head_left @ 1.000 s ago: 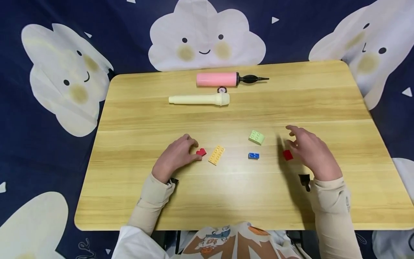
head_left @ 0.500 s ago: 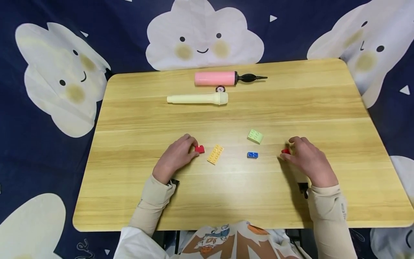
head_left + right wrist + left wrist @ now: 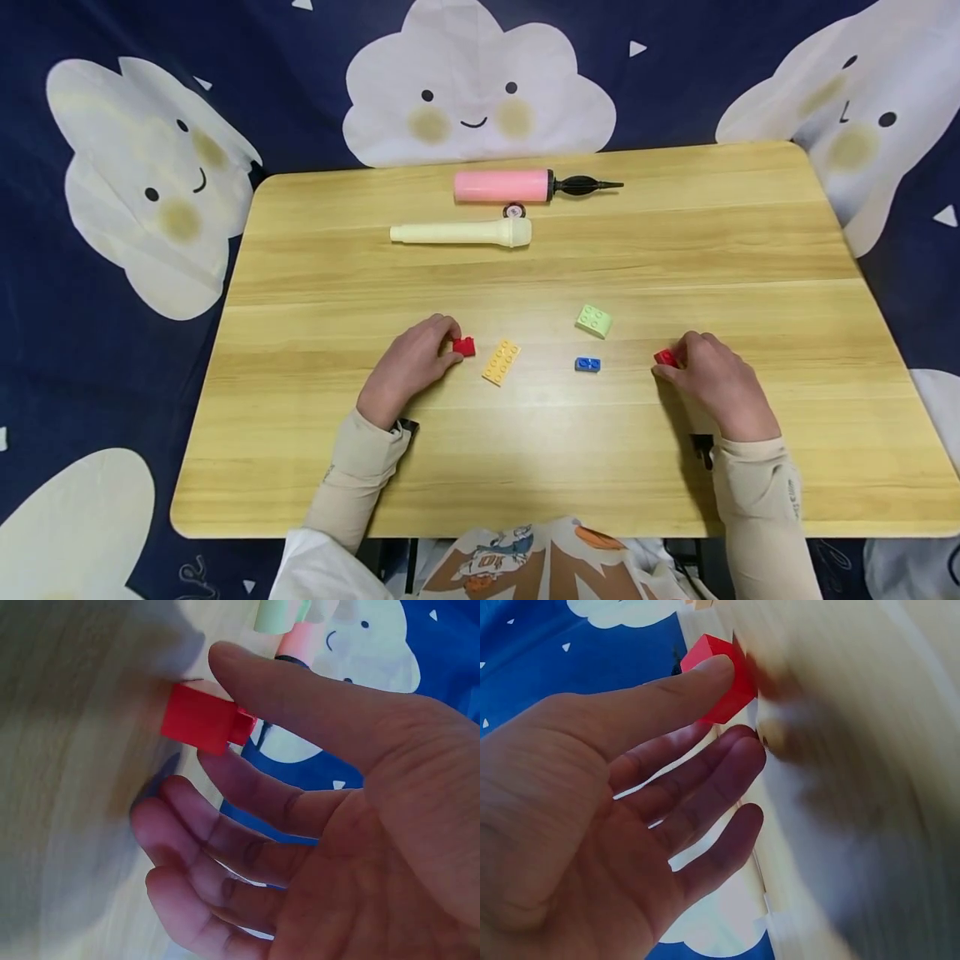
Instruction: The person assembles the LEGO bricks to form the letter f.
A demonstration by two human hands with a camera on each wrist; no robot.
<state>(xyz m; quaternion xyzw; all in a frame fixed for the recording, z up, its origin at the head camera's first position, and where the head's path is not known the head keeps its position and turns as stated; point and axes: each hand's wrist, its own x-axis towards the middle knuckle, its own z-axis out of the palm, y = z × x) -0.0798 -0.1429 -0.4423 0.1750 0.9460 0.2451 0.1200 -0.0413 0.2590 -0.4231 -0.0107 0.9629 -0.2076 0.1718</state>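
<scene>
Found left hand (image 3: 411, 367) pinching a red brick (image 3: 466, 347) at the table (image 3: 525, 467), just left of a yellow brick (image 3: 501, 362). Found right hand (image 3: 722, 382) grasping a second red brick (image 3: 664, 357), well apart, to the right of a blue brick (image 3: 588, 364). Read "10" on the shirt print (image 3: 492, 562). Could not read small lettering (image 3: 792, 493) on the right sleeve (image 3: 759, 508) or the marked round disc (image 3: 513, 211).
</scene>
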